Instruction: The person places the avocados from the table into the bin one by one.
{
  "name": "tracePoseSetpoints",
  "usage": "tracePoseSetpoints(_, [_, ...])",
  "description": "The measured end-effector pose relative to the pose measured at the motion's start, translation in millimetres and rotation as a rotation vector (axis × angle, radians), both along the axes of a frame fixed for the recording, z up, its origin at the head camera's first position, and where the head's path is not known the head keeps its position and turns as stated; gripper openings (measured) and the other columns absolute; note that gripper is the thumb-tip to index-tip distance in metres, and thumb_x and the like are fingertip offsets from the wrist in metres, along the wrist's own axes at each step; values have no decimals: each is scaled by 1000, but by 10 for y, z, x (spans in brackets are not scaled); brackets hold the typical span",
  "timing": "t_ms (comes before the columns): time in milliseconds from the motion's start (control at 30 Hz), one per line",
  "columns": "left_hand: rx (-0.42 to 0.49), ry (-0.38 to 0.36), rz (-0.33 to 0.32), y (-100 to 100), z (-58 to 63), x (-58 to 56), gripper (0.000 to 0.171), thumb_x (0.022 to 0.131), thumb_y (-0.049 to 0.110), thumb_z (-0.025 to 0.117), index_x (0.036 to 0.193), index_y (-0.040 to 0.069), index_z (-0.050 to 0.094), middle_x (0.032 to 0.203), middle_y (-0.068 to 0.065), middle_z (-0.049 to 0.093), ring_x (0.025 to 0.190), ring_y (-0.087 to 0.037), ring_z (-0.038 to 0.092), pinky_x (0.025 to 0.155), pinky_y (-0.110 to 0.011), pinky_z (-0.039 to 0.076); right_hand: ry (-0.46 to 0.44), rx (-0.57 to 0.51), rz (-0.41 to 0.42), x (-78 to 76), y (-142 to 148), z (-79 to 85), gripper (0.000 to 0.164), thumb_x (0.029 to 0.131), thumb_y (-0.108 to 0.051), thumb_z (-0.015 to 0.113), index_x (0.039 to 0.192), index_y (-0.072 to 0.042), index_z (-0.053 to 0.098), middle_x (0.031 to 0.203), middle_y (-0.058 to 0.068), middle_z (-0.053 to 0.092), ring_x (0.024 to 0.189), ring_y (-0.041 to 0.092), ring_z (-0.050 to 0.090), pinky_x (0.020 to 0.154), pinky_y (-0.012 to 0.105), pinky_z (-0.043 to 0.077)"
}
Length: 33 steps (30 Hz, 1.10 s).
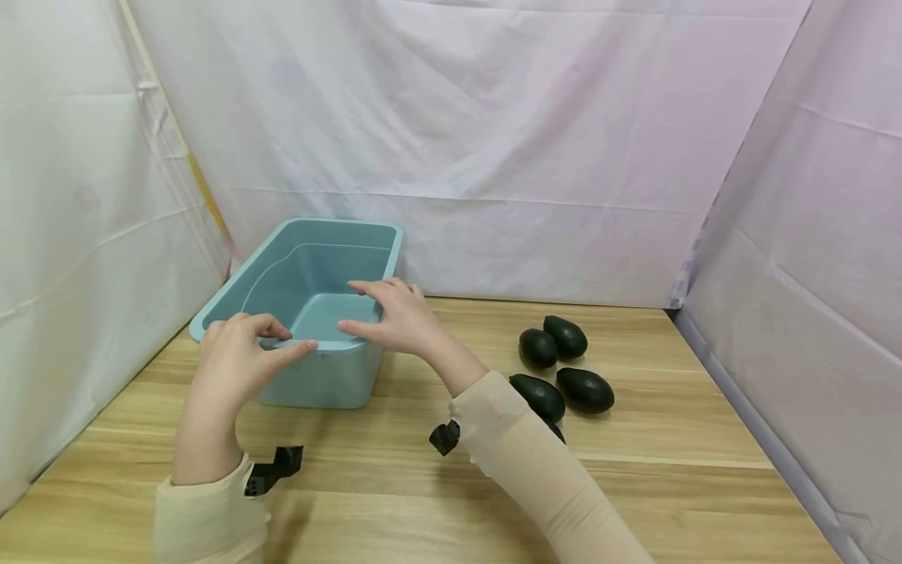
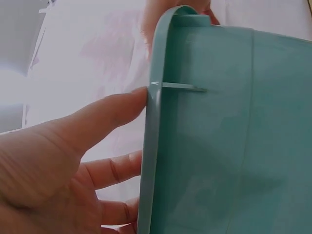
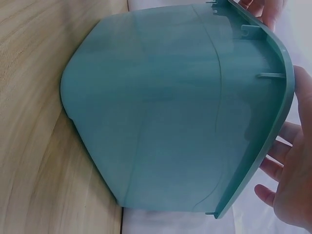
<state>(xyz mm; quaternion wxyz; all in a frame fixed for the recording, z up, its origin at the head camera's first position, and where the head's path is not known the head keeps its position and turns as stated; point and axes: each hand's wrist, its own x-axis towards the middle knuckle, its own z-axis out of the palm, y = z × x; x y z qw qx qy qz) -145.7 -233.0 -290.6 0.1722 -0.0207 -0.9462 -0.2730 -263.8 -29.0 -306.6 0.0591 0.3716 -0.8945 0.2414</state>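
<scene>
A blue-green plastic bin (image 1: 320, 392) stands on the wooden table, its open top upward. My left hand (image 1: 236, 360) is over its near rim at the left, thumb stretched to the right and fingers slightly bent. In the left wrist view the left thumb (image 2: 114, 114) meets or nearly meets the rim (image 2: 150, 146). At the near right corner, my right hand (image 1: 402, 317) has thumb and fingers spread above the rim, pinching nothing. The right wrist view shows the bin's outer wall (image 3: 165, 112) with the right hand (image 3: 297, 170) beyond the rim.
Several dark, pear-shaped avocados (image 1: 585, 390) lie on the table (image 1: 655, 486) to the right, one partly hidden by my right sleeve (image 1: 535, 462). Pale cloth (image 1: 493, 141) hangs behind and at both sides. Black mounts (image 1: 275, 470) sit at my wrists.
</scene>
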Motion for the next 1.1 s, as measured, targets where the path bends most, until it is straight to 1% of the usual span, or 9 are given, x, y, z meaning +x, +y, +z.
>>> tracePoseSetpoints(200, [9, -16, 8, 7, 16, 1, 43, 80, 41, 76, 90, 0, 70, 85, -15, 64, 89, -39, 49, 87, -57, 29, 6, 4, 2, -8, 7, -14, 69, 88, -62, 56, 145, -27, 43, 134, -7, 53, 128, 16, 37, 101, 43, 28])
tracePoseSetpoints(367, [18, -38, 18, 19, 22, -5, 43, 80, 41, 76, 91, 0, 70, 88, -16, 63, 93, -42, 47, 87, -56, 28, 0, 15, -1, -2, 18, -7, 68, 88, -62, 55, 145, -27, 42, 137, -9, 51, 129, 15, 36, 102, 42, 27])
tracePoseSetpoints(567, [22, -43, 19, 27, 21, -8, 45, 80, 42, 76, 93, 0, 70, 91, -18, 63, 95, -43, 46, 88, -57, 28, 0, 3, 15, 4, 45, -10, 69, 89, -61, 55, 146, -27, 41, 140, -9, 47, 130, 16, 35, 102, 45, 27])
tracePoseSetpoints(700, [23, -48, 21, 30, 21, -4, 46, 80, 44, 75, 93, 0, 69, 93, -19, 62, 97, -45, 45, 88, -58, 27, 12, -5, 23, 6, 81, -19, 70, 89, -62, 54, 147, -26, 40, 143, -8, 45, 132, 17, 34, 105, 47, 25])
tracePoseSetpoints(867, [20, -53, 27, 31, 23, 0, 47, 80, 44, 75, 94, 0, 69, 94, -20, 62, 98, -47, 44, 88, -59, 27, 41, 8, 7, 4, 151, -22, 71, 88, -64, 53, 147, -27, 39, 144, -6, 44, 135, 17, 32, 108, 49, 22])
tracePoseSetpoints(1100, [27, -66, 29, 43, 25, -1, 49, 79, 46, 75, 95, 0, 69, 94, -20, 63, 98, -47, 42, 87, -58, 27, 56, 34, -9, 5, 268, -15, 74, 86, -66, 54, 148, -28, 38, 146, -5, 40, 136, 17, 29, 110, 51, 19])
